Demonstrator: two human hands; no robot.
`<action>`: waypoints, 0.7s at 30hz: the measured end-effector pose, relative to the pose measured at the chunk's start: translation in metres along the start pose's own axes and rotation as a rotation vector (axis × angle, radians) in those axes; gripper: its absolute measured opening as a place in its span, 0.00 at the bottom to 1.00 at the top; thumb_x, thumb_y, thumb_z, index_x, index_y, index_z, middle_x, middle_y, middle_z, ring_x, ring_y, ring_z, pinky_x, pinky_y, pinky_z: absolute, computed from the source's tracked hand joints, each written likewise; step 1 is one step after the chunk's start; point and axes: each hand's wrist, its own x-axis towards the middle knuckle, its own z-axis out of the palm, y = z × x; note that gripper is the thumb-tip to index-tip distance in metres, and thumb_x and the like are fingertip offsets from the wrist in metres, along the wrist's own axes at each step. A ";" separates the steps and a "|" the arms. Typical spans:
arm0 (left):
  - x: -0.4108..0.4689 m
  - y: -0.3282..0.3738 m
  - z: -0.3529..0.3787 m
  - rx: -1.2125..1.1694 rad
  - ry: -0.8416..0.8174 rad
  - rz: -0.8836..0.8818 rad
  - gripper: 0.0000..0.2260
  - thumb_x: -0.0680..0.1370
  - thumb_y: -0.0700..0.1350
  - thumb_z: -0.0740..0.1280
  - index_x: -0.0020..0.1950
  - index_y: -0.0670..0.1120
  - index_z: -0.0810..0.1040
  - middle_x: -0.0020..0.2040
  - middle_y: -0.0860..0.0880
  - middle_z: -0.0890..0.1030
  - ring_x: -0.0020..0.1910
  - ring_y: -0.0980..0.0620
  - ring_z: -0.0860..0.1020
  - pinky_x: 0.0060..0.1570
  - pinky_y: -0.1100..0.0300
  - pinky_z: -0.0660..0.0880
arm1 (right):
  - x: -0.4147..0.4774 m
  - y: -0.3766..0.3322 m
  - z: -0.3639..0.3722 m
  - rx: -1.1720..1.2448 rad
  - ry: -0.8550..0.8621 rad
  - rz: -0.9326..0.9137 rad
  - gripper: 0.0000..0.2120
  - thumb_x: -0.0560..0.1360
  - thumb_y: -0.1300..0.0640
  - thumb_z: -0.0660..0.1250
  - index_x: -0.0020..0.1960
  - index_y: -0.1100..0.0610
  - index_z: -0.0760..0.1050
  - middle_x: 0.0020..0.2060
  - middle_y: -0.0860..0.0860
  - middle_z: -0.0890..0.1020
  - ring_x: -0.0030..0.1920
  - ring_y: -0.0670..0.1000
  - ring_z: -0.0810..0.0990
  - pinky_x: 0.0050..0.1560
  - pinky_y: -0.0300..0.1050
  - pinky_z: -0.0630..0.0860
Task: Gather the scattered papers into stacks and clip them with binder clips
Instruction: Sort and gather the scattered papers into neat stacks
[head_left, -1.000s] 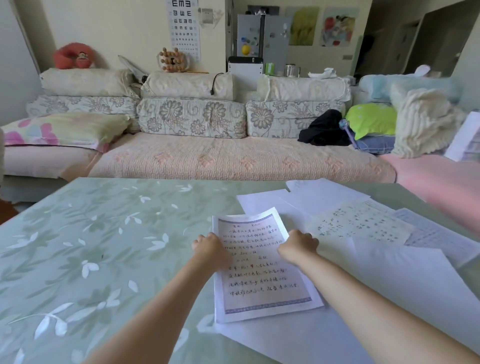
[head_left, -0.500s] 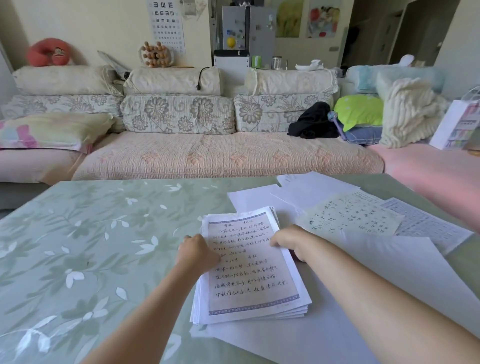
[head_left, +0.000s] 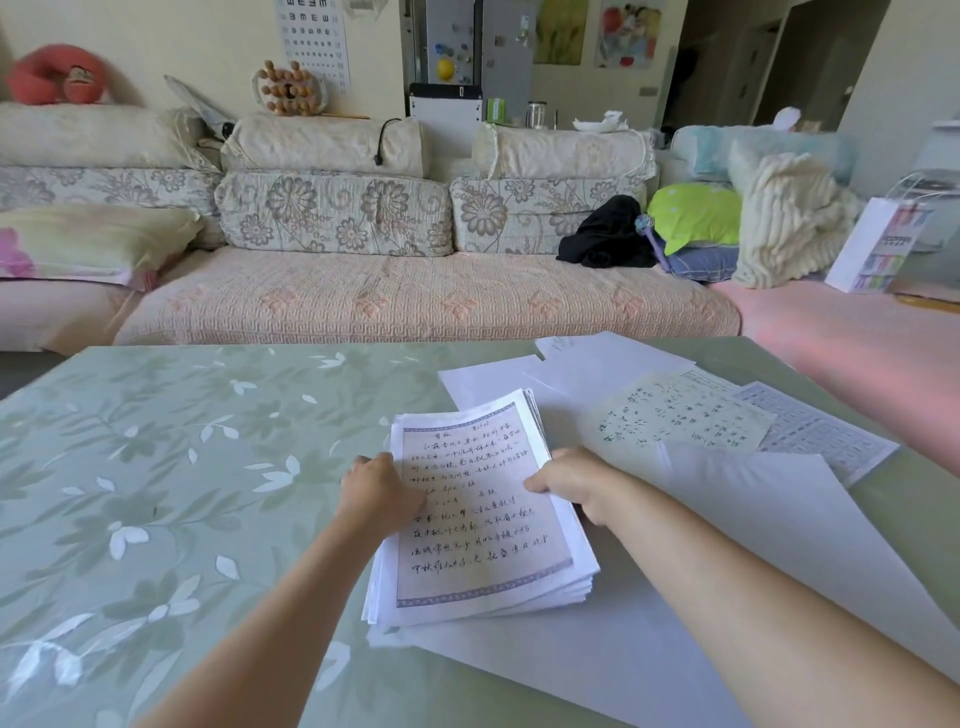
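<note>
Here paper stack (head_left: 480, 519) between left hand (head_left: 379, 491), right hand (head_left: 574, 483).

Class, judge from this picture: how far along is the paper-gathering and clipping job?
Done: one stack is gathered, a bordered handwritten sheet on top. In hand: the left hand and right hand grip its two sides, squaring it. Left: loose sheets lie spread to the right on the table, and no binder clip is in view, so nothing is clipped.
</note>
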 end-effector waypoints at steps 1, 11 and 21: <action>-0.001 0.000 -0.001 -0.019 -0.003 0.008 0.26 0.73 0.49 0.68 0.69 0.44 0.69 0.64 0.42 0.71 0.64 0.42 0.70 0.61 0.54 0.69 | -0.004 0.000 -0.001 -0.007 0.010 -0.040 0.16 0.73 0.65 0.71 0.61 0.62 0.78 0.56 0.54 0.82 0.56 0.54 0.79 0.59 0.44 0.74; -0.037 0.033 -0.065 -1.047 0.099 0.112 0.06 0.74 0.40 0.72 0.49 0.44 0.77 0.43 0.48 0.83 0.43 0.47 0.83 0.31 0.63 0.76 | -0.049 -0.019 -0.022 0.307 0.136 -0.541 0.16 0.71 0.61 0.66 0.57 0.51 0.78 0.53 0.52 0.85 0.56 0.55 0.82 0.63 0.56 0.76; -0.075 0.062 -0.081 -1.147 0.295 0.363 0.17 0.74 0.41 0.73 0.60 0.49 0.74 0.50 0.46 0.83 0.49 0.47 0.83 0.49 0.47 0.81 | -0.074 -0.024 -0.031 0.359 0.266 -0.693 0.16 0.76 0.60 0.69 0.57 0.43 0.70 0.51 0.40 0.81 0.51 0.36 0.78 0.50 0.38 0.72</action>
